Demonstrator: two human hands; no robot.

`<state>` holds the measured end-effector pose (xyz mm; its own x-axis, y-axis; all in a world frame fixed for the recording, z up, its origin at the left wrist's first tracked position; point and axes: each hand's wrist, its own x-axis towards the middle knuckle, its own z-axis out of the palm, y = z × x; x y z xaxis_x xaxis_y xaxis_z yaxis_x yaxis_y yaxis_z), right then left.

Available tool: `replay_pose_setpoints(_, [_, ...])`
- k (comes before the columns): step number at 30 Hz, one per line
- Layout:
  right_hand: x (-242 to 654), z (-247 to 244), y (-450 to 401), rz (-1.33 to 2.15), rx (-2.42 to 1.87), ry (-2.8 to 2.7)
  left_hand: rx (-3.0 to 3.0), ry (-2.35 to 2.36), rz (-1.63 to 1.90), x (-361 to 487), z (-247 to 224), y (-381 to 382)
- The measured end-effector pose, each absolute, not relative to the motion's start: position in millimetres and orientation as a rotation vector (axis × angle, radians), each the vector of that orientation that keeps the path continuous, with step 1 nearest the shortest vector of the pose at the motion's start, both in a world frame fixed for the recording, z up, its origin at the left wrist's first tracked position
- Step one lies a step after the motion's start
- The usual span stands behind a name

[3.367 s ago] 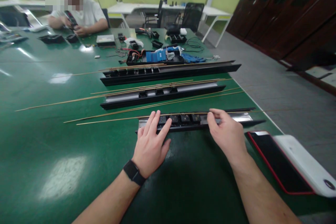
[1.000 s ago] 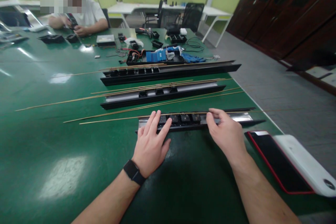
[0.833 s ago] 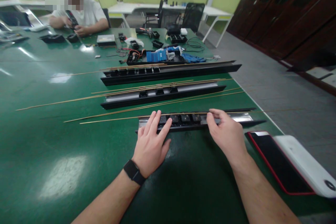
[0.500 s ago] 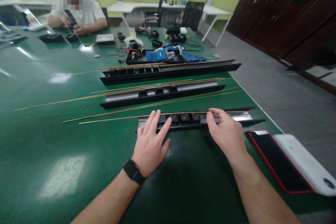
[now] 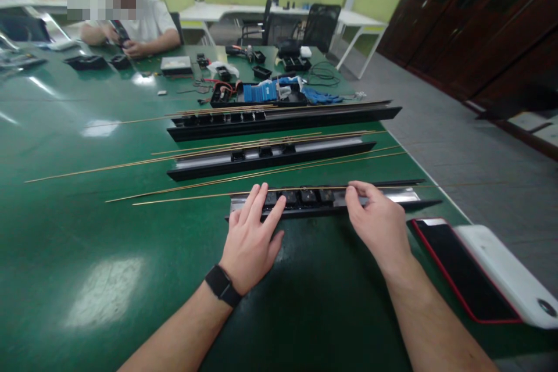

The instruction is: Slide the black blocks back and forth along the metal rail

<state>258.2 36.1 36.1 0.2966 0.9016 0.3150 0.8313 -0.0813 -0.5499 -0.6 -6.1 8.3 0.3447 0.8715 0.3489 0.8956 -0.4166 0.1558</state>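
Nearest to me lies a long black channel [image 5: 340, 207] with a shiny inner face and several black blocks [image 5: 308, 195] seated in it. A thin brass-coloured rod [image 5: 187, 200] runs along its top, past its left end. My left hand [image 5: 253, 232], wearing a dark watch, rests with fingers stretched out across the channel's left part and the rod. On the right, my right hand [image 5: 375, 215] pinches the rod between thumb and forefinger, at the channel's back edge. Its other fingers are curled and partly hidden.
Beyond lie two similar channels, a middle one [image 5: 270, 161] and a far one [image 5: 288, 122], with more thin rods [image 5: 257, 173] beside them. A red-edged phone [image 5: 464, 270] and a white device [image 5: 510, 273] lie right. Farther back are a tool tray [image 5: 261, 93] and a seated person [image 5: 148, 26].
Hands and channel hold nearly the same places; my right hand still pinches the rod. The whole view has shifted very slightly.
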Motion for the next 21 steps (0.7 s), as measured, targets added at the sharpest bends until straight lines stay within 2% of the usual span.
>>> replay_pose_setpoints(21, [259.5, 37.9, 36.9, 0.110, -1.951, -1.541, -2.522, -1.660, -0.597, -0.3, 8.2, -6.1])
